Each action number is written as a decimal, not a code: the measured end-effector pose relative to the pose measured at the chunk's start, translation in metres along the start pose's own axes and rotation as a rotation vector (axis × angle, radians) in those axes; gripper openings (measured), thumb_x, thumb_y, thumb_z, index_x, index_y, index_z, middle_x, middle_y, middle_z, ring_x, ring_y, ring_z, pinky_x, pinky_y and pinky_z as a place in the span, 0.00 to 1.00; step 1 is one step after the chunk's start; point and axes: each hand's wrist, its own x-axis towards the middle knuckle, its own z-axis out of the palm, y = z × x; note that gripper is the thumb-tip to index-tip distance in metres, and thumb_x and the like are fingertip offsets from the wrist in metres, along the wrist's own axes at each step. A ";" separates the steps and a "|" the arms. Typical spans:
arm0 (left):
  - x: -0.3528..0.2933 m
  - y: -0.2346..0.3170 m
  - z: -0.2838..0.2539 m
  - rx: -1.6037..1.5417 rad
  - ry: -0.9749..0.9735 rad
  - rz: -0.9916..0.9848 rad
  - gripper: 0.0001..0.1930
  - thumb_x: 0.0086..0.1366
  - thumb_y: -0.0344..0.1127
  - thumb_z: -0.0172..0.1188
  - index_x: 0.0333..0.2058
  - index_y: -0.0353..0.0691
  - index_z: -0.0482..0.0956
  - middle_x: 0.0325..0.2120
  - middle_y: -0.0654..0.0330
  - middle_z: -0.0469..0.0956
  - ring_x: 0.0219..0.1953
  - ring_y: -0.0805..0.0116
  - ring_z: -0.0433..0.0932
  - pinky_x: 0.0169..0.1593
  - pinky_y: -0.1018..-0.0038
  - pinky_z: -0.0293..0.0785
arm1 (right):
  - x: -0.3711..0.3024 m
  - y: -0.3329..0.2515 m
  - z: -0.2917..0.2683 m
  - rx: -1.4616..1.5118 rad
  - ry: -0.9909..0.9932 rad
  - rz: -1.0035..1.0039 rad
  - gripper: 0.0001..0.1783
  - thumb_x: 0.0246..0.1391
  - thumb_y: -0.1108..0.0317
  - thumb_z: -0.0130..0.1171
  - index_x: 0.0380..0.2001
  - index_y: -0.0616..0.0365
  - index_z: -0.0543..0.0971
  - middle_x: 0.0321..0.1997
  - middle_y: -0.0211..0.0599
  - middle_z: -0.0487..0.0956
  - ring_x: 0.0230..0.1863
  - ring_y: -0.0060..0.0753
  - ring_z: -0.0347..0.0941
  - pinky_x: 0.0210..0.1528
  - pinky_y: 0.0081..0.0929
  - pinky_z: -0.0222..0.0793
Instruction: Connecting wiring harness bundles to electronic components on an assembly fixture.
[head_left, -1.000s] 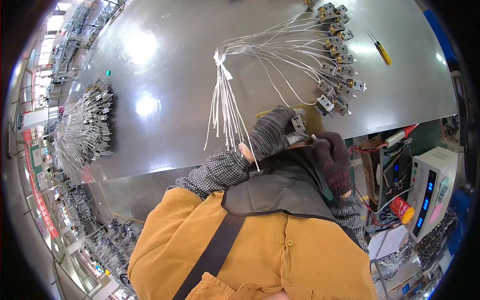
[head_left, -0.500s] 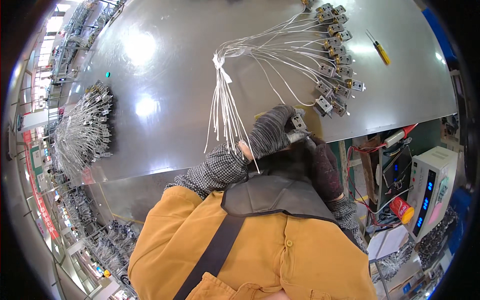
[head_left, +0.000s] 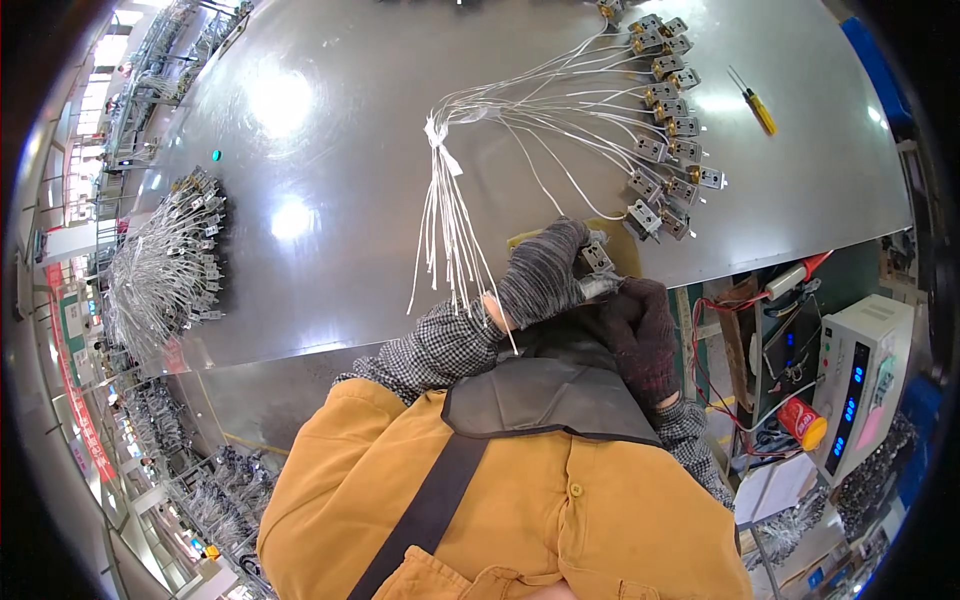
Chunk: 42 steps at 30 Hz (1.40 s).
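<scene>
My left hand [head_left: 548,268], in a grey striped knit glove, is closed around a small boxy metal part [head_left: 597,257] with round holes in its face, held at the table's near edge. Close beside it, my right hand [head_left: 640,330] in a dark maroon glove has its fingers curled in below the part; whatever they pinch is hidden. Under the hands lies a yellowish pad [head_left: 626,246]. A bundle of white wires [head_left: 447,200], tied near its middle, spreads to a row of similar metal parts [head_left: 683,150]. Loose wire ends hang over my left wrist.
A yellow-handled screwdriver [head_left: 760,113] lies at the right of the metal table [head_left: 340,170]. Another wired bundle [head_left: 165,265] sits on the left. Beyond the right edge stand a white meter with blue digits [head_left: 862,385], a red probe [head_left: 800,275] and a red container [head_left: 800,424].
My right hand has risen a little and its curled fingers show more plainly. The metal part in my left hand has shifted slightly toward me. The bundles remain in place.
</scene>
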 end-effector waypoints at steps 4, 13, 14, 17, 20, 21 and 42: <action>0.000 -0.001 0.001 0.017 0.015 0.024 0.33 0.55 0.51 0.82 0.51 0.34 0.80 0.41 0.45 0.81 0.42 0.47 0.84 0.47 0.59 0.82 | 0.003 -0.005 -0.001 0.956 -0.104 0.793 0.28 0.62 0.60 0.72 0.58 0.64 0.74 0.47 0.41 0.81 0.46 0.40 0.80 0.46 0.38 0.78; 0.004 0.004 -0.001 -0.082 0.018 -0.040 0.31 0.63 0.47 0.77 0.56 0.33 0.78 0.44 0.48 0.82 0.45 0.53 0.85 0.52 0.62 0.81 | -0.004 0.014 0.006 1.360 -0.170 0.715 0.24 0.72 0.49 0.61 0.56 0.59 0.78 0.39 0.35 0.84 0.33 0.31 0.81 0.35 0.30 0.79; 0.005 0.002 -0.001 -0.249 -0.033 -0.100 0.30 0.65 0.46 0.76 0.57 0.33 0.77 0.45 0.49 0.82 0.47 0.54 0.85 0.53 0.63 0.81 | -0.002 0.020 0.010 1.632 -0.274 0.654 0.24 0.73 0.48 0.59 0.56 0.59 0.78 0.38 0.36 0.84 0.33 0.32 0.82 0.35 0.30 0.79; 0.003 -0.019 -0.003 -0.639 -0.113 -0.109 0.28 0.71 0.46 0.71 0.61 0.37 0.73 0.51 0.55 0.80 0.51 0.67 0.81 0.56 0.67 0.79 | -0.009 0.022 0.016 1.201 -0.191 0.602 0.27 0.76 0.44 0.51 0.56 0.58 0.78 0.37 0.36 0.84 0.33 0.34 0.81 0.35 0.29 0.79; 0.003 -0.054 -0.013 -1.193 0.033 -0.241 0.26 0.73 0.48 0.69 0.61 0.40 0.74 0.53 0.55 0.78 0.52 0.66 0.81 0.57 0.67 0.80 | -0.009 0.011 0.012 1.235 -0.171 0.687 0.29 0.77 0.45 0.48 0.58 0.64 0.77 0.37 0.40 0.84 0.34 0.35 0.81 0.37 0.30 0.80; 0.012 -0.070 -0.023 -1.311 0.127 -0.186 0.28 0.75 0.48 0.66 0.64 0.40 0.71 0.51 0.53 0.80 0.49 0.66 0.83 0.56 0.69 0.82 | -0.009 0.005 0.009 1.225 -0.149 0.754 0.29 0.77 0.46 0.48 0.58 0.65 0.77 0.37 0.41 0.84 0.34 0.36 0.82 0.37 0.31 0.81; -0.129 -0.141 -0.512 -0.290 1.568 -0.026 0.37 0.79 0.59 0.52 0.74 0.39 0.59 0.61 0.43 0.78 0.59 0.50 0.82 0.64 0.64 0.80 | 0.020 -0.025 0.014 0.859 -0.380 0.668 0.17 0.76 0.61 0.49 0.55 0.63 0.76 0.38 0.47 0.86 0.38 0.34 0.86 0.34 0.30 0.83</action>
